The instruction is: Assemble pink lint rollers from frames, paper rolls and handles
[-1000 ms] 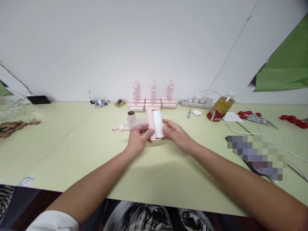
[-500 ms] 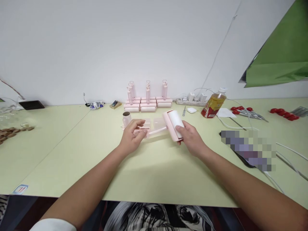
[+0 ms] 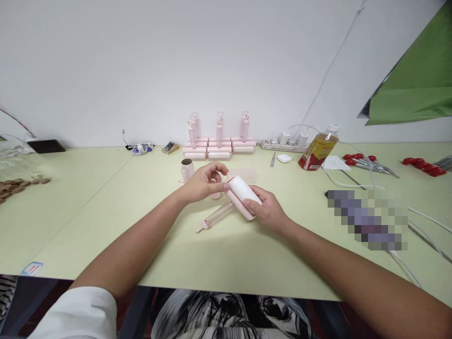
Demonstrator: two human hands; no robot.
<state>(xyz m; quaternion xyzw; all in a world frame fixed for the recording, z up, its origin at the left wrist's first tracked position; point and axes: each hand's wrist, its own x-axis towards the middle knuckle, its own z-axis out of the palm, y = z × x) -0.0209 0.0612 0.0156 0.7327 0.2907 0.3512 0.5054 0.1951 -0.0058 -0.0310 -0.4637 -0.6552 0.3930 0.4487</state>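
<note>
A pink lint roller with a white sheet roll is held above the table, its clear handle slanting down to the left. My right hand is closed around the right end of its head, thumb on the white roll. At the other end, my left hand has its thumb against the edge of the head, its fingers curled above. Behind the hands lies a translucent pink cover, partly hidden. Left of it stands a roll with an open core. A small pink part below my left hand is mostly covered.
Several pink lint rollers stand in rows by the wall, handles up. Rightward are a power strip, a screwdriver, a drink bottle, red-handled tools and white cables. Brown pieces lie at far left.
The lint roller's head has turned and come left, and its handle now points down toward me. My left hand has gone from beside the handle's end to the head's left edge.
</note>
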